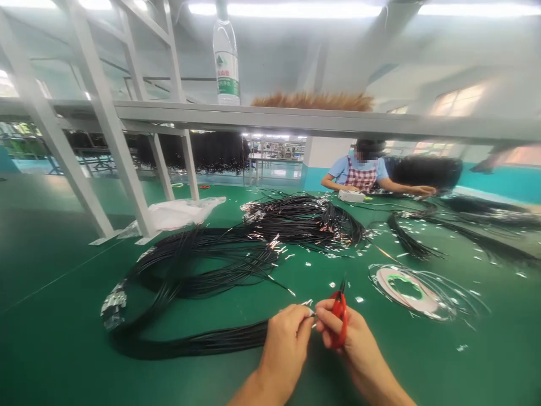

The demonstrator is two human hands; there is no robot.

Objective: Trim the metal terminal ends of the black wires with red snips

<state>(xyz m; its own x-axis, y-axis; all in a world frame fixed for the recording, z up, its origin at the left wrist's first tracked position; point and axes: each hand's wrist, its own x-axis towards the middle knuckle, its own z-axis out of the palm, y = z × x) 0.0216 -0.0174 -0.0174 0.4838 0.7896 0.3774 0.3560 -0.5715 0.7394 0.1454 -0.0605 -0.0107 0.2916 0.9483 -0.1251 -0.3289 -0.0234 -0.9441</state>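
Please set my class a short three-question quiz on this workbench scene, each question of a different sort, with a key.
1. True or false: the right hand holds red snips.
2. What stands on the shelf? A. water bottle B. mug C. lamp
3. Fill the gap: the left hand pinches the end of a bundle of black ____.
Key: 1 true; 2 A; 3 wires.

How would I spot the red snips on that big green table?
Start at the green table and look to its near edge, where two hands meet. The red snips sit in the right hand, beside the black wire bundle. Nothing else nearby is red.
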